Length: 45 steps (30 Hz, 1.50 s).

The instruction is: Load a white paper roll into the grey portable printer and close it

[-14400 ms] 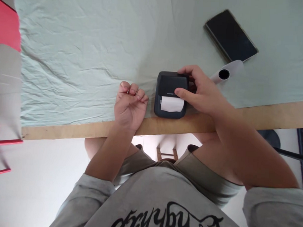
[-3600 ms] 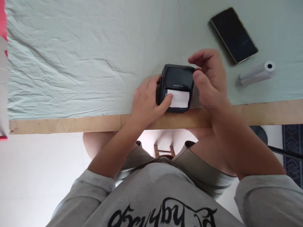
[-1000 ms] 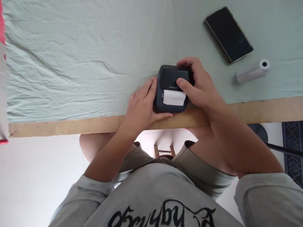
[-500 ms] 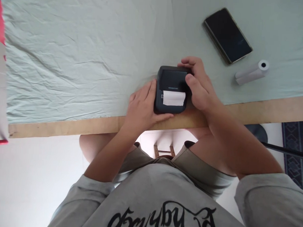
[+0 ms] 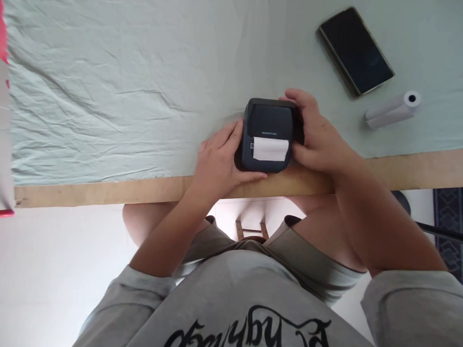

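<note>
A small black receipt printer (image 5: 270,119) is between my two hands near the front edge of the table. White paper (image 5: 271,149) sticks out of its slot. My left hand (image 5: 220,155) grips its left side, the thumb along the front and the fingers against the side. On the right side, my right hand (image 5: 318,133) grips the printer, fingers at the far corner and thumb low by the near corner. The fingertips of my right hand are partly hidden behind the printer.
A dark tablet or large phone in a case (image 5: 356,51) lies at the back right. Nearer stands a roll of white paper (image 5: 393,111) on its side. The pale green cloth (image 5: 124,89) covers the table up to a bare wooden edge (image 5: 101,192).
My right thumb has come off the printer's top and moved down to its right side. The printer looks slightly raised or tilted, and the view has shifted a little.
</note>
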{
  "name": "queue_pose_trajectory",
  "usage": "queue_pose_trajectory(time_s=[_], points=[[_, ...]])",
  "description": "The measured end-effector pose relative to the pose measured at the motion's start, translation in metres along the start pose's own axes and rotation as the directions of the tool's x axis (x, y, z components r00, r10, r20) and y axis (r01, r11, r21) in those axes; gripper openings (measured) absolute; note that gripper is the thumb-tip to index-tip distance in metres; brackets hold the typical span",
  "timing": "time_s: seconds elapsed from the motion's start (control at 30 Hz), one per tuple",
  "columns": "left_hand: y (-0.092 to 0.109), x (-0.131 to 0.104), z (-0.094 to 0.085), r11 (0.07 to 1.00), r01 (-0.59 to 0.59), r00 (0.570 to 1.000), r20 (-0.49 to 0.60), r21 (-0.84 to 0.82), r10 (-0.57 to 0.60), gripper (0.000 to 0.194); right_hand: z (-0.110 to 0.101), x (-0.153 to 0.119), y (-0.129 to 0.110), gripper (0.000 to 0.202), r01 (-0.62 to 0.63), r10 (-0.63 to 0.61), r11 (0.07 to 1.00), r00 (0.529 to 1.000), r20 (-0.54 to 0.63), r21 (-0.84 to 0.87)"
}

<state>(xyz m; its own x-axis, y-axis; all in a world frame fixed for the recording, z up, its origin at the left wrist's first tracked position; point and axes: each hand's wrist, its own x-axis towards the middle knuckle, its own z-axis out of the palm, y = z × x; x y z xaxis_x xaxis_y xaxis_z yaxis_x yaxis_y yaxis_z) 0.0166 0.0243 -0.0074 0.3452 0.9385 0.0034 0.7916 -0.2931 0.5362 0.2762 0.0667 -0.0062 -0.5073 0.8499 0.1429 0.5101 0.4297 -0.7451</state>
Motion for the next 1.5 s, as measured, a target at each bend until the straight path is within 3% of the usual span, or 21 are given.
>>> queue_pose_trajectory(time_s=[0.37,0.63,0.83,1.03,1.13,1.23,1.37,1.5], points=[[0.007,0.002,-0.006,0.996,0.052,0.998,0.026,0.068,-0.053,0.115,0.008,0.006,0.005,0.102,-0.010,0.012,1.000,0.997,-0.082,0.023],[0.010,0.000,-0.007,0.994,0.071,0.996,0.044,0.084,-0.075,0.112,0.002,0.010,0.012,0.059,-0.087,0.118,0.944,0.990,-0.081,0.319],[0.010,0.000,-0.008,0.994,0.077,0.995,0.063,0.082,-0.083,0.119,-0.016,0.015,0.001,0.062,-0.072,0.077,0.986,0.997,-0.025,0.152],[0.008,-0.001,-0.007,0.995,0.062,0.996,0.057,0.076,-0.067,0.118,-0.017,0.020,-0.005,0.052,-0.021,0.027,0.999,0.984,-0.175,0.036],[0.010,-0.001,-0.007,0.994,0.064,0.995,0.064,0.087,-0.070,0.119,-0.013,0.023,-0.010,0.048,-0.022,0.013,0.999,0.947,-0.320,-0.027],[0.014,-0.002,-0.008,0.992,0.066,0.995,0.062,0.109,-0.073,0.116,-0.007,0.025,-0.015,0.047,-0.099,0.077,0.995,0.896,-0.437,-0.029],[0.017,-0.002,-0.009,0.990,0.068,0.994,0.074,0.125,-0.078,0.117,-0.002,0.028,-0.021,0.044,-0.143,0.137,0.989,0.875,-0.465,0.024],[0.017,-0.002,-0.009,0.989,0.071,0.993,0.081,0.133,-0.082,0.116,-0.004,0.032,-0.027,0.037,-0.069,0.110,0.992,0.876,-0.470,0.103]])
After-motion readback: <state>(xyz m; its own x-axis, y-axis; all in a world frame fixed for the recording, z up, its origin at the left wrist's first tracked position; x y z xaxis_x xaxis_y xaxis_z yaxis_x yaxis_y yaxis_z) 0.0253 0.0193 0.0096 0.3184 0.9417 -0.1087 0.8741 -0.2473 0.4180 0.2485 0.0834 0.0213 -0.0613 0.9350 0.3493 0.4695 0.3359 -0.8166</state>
